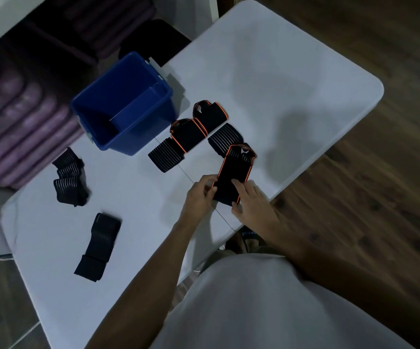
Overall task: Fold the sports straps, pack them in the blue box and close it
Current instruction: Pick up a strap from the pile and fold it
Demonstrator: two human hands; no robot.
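Orange-trimmed strap [231, 177] at four o'clock on the white table [292, 71], pinched by left hand [200, 195] and right hand [250, 201]. Blue box [125, 107] at eleven o'clock looks empty, open; other straps lie unpacked.

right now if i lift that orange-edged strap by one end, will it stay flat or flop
Probably flop: the orange-edged strap already bends where both hands pinch its near end. It looks like thin fabric, so likely light. The ribbed black strap lying crumpled on the table suggests these hold no shape.
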